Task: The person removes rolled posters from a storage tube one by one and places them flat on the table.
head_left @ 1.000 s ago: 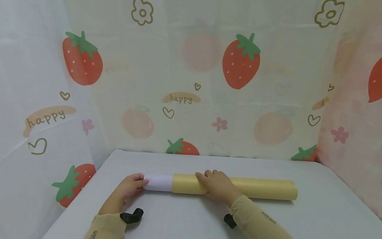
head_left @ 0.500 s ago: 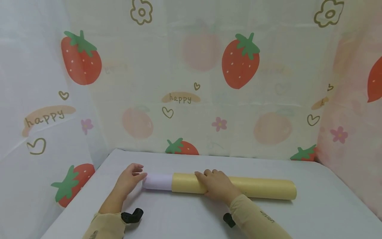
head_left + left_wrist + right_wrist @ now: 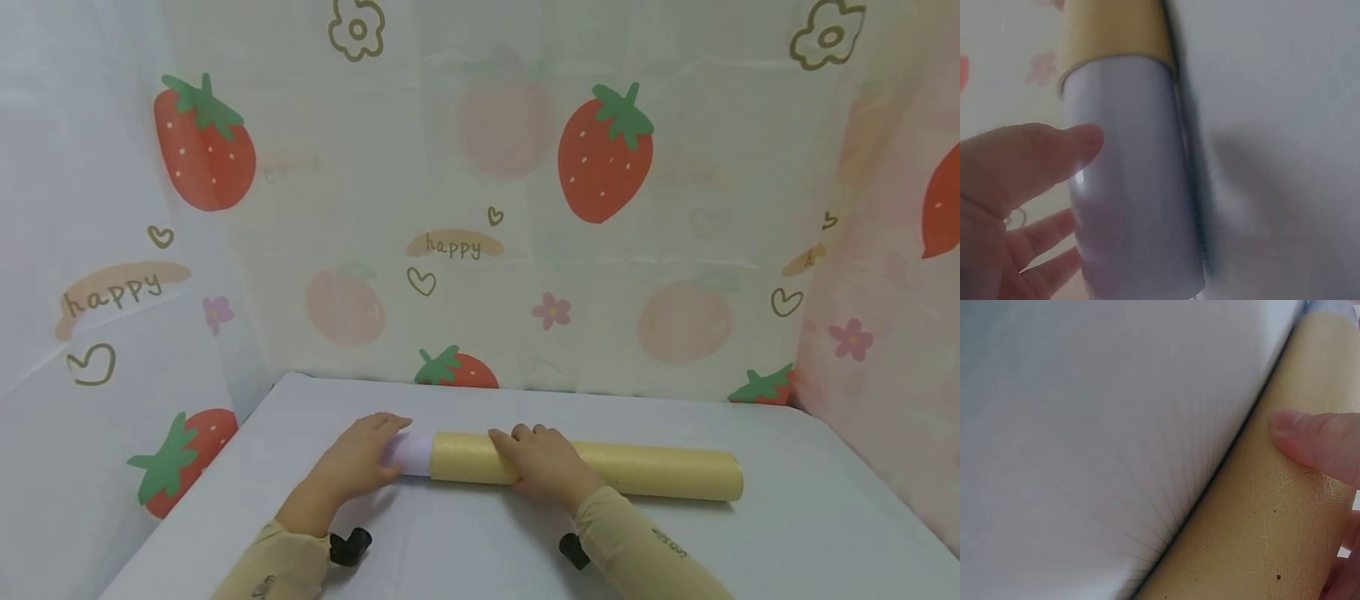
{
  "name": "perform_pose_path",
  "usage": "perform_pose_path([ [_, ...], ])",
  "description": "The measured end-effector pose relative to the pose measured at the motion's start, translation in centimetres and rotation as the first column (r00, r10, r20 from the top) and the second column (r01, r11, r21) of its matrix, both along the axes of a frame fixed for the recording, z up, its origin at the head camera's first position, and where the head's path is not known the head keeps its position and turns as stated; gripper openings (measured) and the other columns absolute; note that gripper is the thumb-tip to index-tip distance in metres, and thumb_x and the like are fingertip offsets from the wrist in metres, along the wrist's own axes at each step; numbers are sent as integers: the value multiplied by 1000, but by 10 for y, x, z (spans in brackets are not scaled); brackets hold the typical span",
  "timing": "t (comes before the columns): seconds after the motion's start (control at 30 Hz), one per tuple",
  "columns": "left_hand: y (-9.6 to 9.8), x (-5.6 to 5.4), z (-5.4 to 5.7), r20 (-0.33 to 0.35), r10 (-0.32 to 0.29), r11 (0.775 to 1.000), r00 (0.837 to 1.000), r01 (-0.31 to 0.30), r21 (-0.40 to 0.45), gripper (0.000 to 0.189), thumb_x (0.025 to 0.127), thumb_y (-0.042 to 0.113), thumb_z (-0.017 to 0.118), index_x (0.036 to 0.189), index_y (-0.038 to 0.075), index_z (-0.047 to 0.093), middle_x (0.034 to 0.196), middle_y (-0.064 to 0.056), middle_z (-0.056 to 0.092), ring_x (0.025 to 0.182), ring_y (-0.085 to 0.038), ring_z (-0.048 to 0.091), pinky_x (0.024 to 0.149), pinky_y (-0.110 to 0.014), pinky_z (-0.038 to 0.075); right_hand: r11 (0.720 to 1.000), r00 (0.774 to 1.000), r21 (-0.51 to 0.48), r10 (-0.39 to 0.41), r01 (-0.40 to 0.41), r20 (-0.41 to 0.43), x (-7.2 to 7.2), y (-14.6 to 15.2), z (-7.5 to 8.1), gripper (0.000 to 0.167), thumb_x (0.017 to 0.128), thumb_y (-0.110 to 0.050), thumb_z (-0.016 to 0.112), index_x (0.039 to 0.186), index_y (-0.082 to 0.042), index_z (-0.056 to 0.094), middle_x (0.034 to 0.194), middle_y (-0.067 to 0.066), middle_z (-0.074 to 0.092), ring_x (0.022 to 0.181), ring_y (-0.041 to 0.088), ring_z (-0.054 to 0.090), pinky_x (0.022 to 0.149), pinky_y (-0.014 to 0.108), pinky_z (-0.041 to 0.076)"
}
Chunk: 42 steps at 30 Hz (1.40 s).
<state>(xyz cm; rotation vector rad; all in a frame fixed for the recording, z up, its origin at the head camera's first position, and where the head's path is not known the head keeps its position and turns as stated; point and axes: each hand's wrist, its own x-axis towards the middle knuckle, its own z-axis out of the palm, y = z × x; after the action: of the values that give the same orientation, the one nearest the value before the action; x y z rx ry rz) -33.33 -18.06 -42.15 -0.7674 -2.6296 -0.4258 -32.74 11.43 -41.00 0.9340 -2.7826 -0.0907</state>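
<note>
A long yellow tube (image 3: 660,471) with a finely creased surface lies across the table. A smooth, pale lilac-white cylinder (image 3: 1132,181), slightly narrower, sticks out of its left end. My left hand (image 3: 356,462) is spread around this pale part, thumb on the near side and fingers over the far side. The left wrist view has the thumb at its surface; whether the fingers press it is hard to tell. My right hand (image 3: 547,467) grips the yellow tube left of its middle. In the right wrist view the thumb (image 3: 1316,440) lies on the tube, its other fingers partly hidden behind.
A white-covered table (image 3: 450,554) carries the tube. Curtains (image 3: 510,200) printed with strawberries, flowers and hearts stand behind it and on both sides. Beige sleeves (image 3: 652,542) cover my forearms, and a black device (image 3: 351,547) sits at my left wrist.
My left hand rose off the left end of the pale cylinder, then slid right and now straddles it nearer the yellow edge. The right hand and the tube stay almost still.
</note>
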Motion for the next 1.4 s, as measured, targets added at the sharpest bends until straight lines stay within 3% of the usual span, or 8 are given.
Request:
perform_pose_path([
  [0.27, 15, -1, -7, 2, 17, 996, 1000, -17, -92, 64, 67, 24, 77, 125, 10, 53, 121, -11, 53, 117, -29, 46, 96, -61, 29, 1000, 1000, -1, 2, -2, -4, -2, 1, -2, 74, 69, -29, 79, 133, -20, 43, 102, 3, 55, 85, 23, 53, 78, 37, 44],
  [0.53, 23, -1, -8, 50, 96, 973, 994, -83, -214, 68, 68, 23, 79, 128, 11, 50, 126, -13, 50, 121, -30, 42, 98, -57, 28, 1000, 1000, 6, 11, -11, -16, 0, 1, 1, 75, 69, -29, 79, 133, -20, 43, 102, 3, 56, 86, 22, 54, 79, 36, 45],
  [0.7, 24, -1, -9, 35, 112, 958, 993, -99, -268, 63, 70, 17, 77, 128, 15, 50, 116, -6, 55, 112, -27, 50, 96, -51, 35, 1000, 1000, 12, 11, -11, -10, -2, 1, 0, 74, 69, -30, 79, 133, -20, 42, 102, 3, 56, 85, 22, 54, 78, 36, 45],
  [1.03, 20, -3, -8, -3, 109, 947, 994, -104, -305, 58, 69, 17, 78, 123, 15, 54, 100, -2, 59, 93, -25, 57, 82, -41, 45, 1000, 1000, 11, 4, -5, 31, -4, 3, 1, 72, 69, -30, 78, 132, -21, 43, 102, 2, 56, 85, 21, 53, 77, 37, 45],
  [1.4, 8, 1, 0, 2, 141, 942, 990, -134, -307, 54, 70, 13, 75, 120, 14, 55, 100, -4, 59, 93, -28, 57, 82, -43, 44, 999, 996, 26, -31, 29, 88, -4, 7, 6, 74, 70, -29, 77, 135, -22, 42, 105, 2, 55, 90, 21, 53, 82, 38, 44],
])
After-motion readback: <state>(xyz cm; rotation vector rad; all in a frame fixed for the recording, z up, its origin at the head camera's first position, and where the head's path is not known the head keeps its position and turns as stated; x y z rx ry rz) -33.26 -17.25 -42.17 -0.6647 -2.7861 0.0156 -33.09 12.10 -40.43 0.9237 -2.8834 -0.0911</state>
